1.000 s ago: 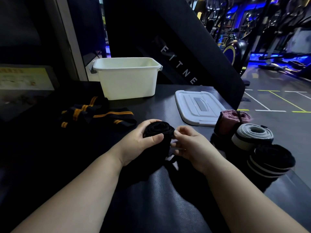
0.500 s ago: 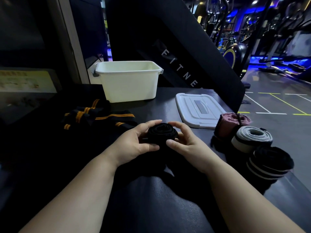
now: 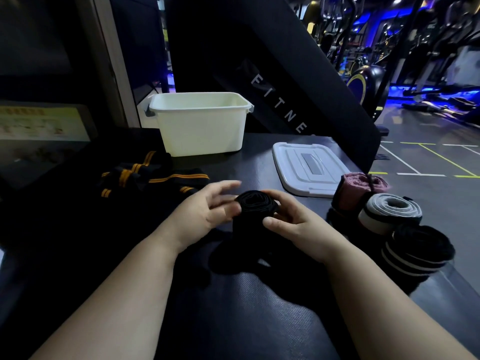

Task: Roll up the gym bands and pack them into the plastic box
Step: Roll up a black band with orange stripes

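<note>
A black gym band (image 3: 255, 205), partly rolled, stands on end in the middle of the dark table, its loose tail trailing toward me. My right hand (image 3: 291, 224) grips the roll from the right, fingers and thumb curled round it. My left hand (image 3: 207, 207) is beside the roll on the left, fingers spread and straight, its thumb against the roll. The white plastic box (image 3: 202, 126) stands open behind them. An unrolled black band with orange stripes (image 3: 145, 178) lies at the left.
The box's white lid (image 3: 309, 167) lies flat at the right. Three rolled bands stand at the table's right edge: pink (image 3: 361, 188), grey (image 3: 389, 211) and black with white stripes (image 3: 418, 248). A slanted black panel rises behind the table.
My left hand has let go of the roll and spread its fingers. My right hand has closed further round the roll.
</note>
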### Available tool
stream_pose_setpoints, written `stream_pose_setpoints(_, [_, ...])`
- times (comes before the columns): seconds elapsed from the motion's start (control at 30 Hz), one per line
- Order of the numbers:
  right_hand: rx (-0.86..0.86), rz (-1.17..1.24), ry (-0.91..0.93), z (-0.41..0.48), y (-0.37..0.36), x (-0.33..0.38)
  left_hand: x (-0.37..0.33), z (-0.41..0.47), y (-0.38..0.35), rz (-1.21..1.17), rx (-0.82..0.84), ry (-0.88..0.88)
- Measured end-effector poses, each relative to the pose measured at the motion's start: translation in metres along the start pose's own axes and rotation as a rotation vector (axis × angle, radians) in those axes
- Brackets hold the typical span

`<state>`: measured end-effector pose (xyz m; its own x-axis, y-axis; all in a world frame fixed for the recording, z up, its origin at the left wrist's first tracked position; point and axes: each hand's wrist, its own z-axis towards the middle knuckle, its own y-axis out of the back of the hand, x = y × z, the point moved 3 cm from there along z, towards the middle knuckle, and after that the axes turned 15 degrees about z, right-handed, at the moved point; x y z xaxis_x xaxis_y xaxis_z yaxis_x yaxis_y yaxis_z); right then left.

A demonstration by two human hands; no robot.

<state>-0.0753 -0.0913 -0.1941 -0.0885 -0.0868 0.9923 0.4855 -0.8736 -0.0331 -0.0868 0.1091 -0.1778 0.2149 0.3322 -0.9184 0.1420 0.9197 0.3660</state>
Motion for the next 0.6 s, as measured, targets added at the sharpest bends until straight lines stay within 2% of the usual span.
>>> stream_pose_setpoints(0.1, [-0.014, -0.019, 0.008, 0.000, 0.000, -0.001, 0.001, 0.000, 0.005, 0.049, -0.112, 0.139])
stream_pose_setpoints(0.2, [-0.037, -0.074, 0.024, 0.000, -0.003, -0.002, 0.001, -0.001, -0.001, 0.037, -0.062, 0.255])
stream_pose_setpoints(0.33, [-0.074, -0.174, 0.060, 0.002, -0.008, -0.002, -0.001, -0.003, -0.003, -0.049, -0.010, 0.322])
stream_pose_setpoints(0.6, [-0.041, -0.122, 0.070, 0.002, -0.013, -0.001, -0.003, -0.006, -0.004, -0.176, 0.060, 0.417])
